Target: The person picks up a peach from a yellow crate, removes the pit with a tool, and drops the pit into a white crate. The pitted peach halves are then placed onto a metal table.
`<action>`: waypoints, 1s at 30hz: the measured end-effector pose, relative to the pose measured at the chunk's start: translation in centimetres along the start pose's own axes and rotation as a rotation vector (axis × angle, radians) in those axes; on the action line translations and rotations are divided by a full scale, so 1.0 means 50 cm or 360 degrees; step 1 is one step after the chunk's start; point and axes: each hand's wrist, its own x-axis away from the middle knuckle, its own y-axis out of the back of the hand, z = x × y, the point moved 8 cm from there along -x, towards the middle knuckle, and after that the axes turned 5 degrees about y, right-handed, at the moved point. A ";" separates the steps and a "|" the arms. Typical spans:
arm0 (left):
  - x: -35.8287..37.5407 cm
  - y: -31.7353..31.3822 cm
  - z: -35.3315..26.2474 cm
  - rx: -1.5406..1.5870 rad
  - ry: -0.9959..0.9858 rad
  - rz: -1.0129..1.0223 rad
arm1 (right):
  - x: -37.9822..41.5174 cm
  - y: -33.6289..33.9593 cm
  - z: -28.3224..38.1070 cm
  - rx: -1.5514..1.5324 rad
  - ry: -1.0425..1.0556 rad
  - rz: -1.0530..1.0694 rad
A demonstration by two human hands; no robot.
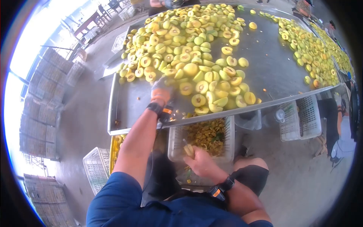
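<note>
A big heap of halved yellow-green stone fruit (pixel 181 45), many with brown pits showing, covers much of the metal table (pixel 130 102). My left hand (pixel 162 90), in a pale glove, reaches to the near edge of this heap. Its fingers are blurred against the fruit, so their grip is hard to make out. Lower down, my right hand (pixel 204 162) is closed around a short wooden-handled tool (pixel 189 150), whose small tip points up and away from me. Below that tool and under the table edge stands a white crate (pixel 229 138) holding brownish scraps (pixel 208 132).
Another fruit heap (pixel 308 53) lies on the table's right side. White crates stand on the floor at left (pixel 96 168) and right (pixel 312 117), with a yellow crate (pixel 112 153) by my left arm. Stacked crates (pixel 43 102) line the left. Other people work around the table.
</note>
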 end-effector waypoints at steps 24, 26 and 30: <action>0.509 0.129 -0.126 0.1465 0.0503 0.0490 | 0.018 0.031 0.045 0.0076 0.0617 -0.0189; 0.507 0.131 -0.125 0.1998 0.0384 0.0725 | 0.020 0.025 0.044 -0.0014 0.0559 -0.0048; 0.493 0.140 -0.138 0.1113 -0.0041 0.0336 | 0.028 0.012 0.051 -0.0017 0.0451 0.0093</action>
